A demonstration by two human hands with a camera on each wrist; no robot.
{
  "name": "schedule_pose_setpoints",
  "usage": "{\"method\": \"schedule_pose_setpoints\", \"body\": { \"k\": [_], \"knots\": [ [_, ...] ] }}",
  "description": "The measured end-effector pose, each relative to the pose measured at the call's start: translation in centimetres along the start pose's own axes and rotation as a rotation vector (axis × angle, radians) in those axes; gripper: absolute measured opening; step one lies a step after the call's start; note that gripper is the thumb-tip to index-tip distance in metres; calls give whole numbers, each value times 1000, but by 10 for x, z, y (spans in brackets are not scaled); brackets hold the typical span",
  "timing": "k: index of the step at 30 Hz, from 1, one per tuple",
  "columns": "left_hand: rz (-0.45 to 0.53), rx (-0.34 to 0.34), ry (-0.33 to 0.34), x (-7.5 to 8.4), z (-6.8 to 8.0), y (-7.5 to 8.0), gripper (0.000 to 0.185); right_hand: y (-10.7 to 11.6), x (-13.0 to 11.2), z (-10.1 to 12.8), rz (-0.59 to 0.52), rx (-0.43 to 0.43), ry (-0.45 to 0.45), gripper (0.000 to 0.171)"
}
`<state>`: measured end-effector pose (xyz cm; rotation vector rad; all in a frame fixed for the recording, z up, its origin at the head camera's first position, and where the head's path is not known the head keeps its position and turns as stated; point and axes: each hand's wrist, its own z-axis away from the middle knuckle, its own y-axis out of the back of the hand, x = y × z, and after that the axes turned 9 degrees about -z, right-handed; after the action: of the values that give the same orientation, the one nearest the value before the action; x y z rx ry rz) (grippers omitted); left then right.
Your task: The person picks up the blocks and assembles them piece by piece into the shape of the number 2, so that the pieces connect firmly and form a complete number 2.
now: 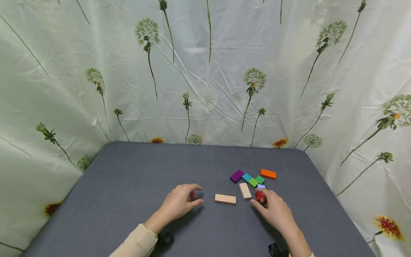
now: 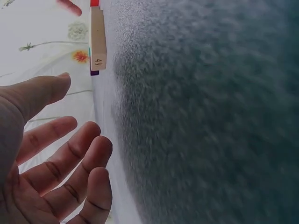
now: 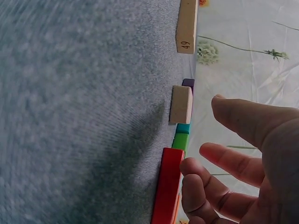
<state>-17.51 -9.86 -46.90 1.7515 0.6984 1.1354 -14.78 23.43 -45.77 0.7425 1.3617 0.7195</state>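
Right hand (image 1: 276, 210) curls its fingertips against the red block (image 3: 167, 186) lying on the grey table (image 1: 128, 185). Left hand (image 1: 179, 202) rests loosely open, holding nothing, near a plain wooden block (image 1: 225, 199). Second wooden block (image 1: 245, 190), purple block (image 1: 237, 176) and orange block (image 1: 268, 174) lie beyond.

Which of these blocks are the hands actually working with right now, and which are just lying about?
In hand:
right hand, fingers touching the red block
left hand, nearest the plain wooden block

Lying about:
second wooden block
purple block
teal block
green blocks
orange block
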Motion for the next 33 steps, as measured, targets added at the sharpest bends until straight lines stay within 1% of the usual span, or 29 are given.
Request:
{"method": "schedule_pose_setpoints", "body": {
  "k": [4, 12, 23, 33],
  "knots": [
    [22, -30, -9, 2, -7, -3, 34, -2, 1, -1, -4, -2, -2, 53],
    [41, -48, -27, 8, -16, -12, 33, -4, 3, -1, -17, -3, 14, 49],
    [57, -59, -65, 15, -24, -22, 31, -7, 5, -3, -16, -1, 10, 48],
    [56, -102, -67, 21, -29, -24, 29, -8, 5, -3, -8, 1, 1, 46]
  ]
}}
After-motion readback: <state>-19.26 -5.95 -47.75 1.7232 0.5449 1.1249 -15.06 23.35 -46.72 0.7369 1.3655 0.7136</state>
